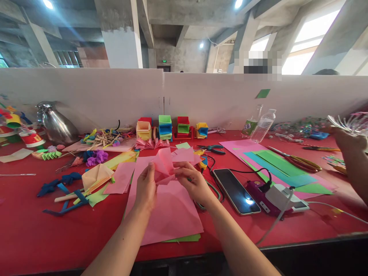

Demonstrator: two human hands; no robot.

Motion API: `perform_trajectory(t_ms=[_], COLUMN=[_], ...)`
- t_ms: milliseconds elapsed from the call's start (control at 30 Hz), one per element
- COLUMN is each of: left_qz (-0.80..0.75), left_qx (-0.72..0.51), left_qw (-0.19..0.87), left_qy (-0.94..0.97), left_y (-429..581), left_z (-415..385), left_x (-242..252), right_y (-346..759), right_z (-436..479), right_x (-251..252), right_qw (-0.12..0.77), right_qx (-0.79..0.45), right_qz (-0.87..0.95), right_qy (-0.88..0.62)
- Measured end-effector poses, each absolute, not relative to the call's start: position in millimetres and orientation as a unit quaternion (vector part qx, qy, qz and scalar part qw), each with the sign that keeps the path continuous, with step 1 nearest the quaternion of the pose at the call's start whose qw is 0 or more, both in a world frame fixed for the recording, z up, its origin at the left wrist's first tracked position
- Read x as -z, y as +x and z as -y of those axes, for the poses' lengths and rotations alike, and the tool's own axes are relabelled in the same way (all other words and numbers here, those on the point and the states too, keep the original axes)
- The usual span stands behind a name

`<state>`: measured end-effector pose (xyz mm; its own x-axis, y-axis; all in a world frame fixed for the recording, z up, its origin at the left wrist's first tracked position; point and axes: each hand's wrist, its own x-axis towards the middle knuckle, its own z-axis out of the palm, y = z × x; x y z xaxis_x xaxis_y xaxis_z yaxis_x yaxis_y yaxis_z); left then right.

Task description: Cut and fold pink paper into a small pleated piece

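Note:
A partly folded pink paper (166, 163) is held up between both hands over a stack of flat pink sheets (169, 209) on the red table (34, 234). My left hand (146, 188) pinches its left edge with closed fingers. My right hand (192, 180) grips its right side, fingers curled round a fold. A green sheet (186, 238) peeks from under the pink stack.
A phone (235, 190), a glue gun with cable (276, 195), scissors (296, 160), green and blue sheets (276, 165), two bottles (263, 124), folded paper boxes (165, 126), a steel kettle (57, 122) and paper scraps lie around. Another person's arm (353, 157) reaches in at right.

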<state>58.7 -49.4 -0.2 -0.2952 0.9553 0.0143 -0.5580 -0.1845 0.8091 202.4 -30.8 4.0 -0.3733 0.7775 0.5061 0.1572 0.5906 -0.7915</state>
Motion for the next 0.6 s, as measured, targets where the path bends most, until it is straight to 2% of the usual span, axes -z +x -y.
perform_trajectory(t_ms=[367, 500, 600], left_qz=[-0.273, -0.297, -0.32], left_qx=[-0.668, -0.677, -0.676], left_qw=[0.57, 0.539, 0.524], left_qy=[0.392, 0.405, 0.409], left_y=[58.7, 54.7, 51.7], left_z=[50.1, 47.8, 47.3], left_x=[2.6, 6.1, 5.9], right_y=[202.1, 200.7, 201.2], right_z=[26.0, 26.2, 27.0], right_x=[-1.3, -3.0, -4.9], right_qw=[0.535, 0.584, 0.588], right_qx=[-0.484, -0.476, -0.43], right_qz=[0.602, 0.571, 0.604], right_qy=[-0.341, -0.326, -0.323])
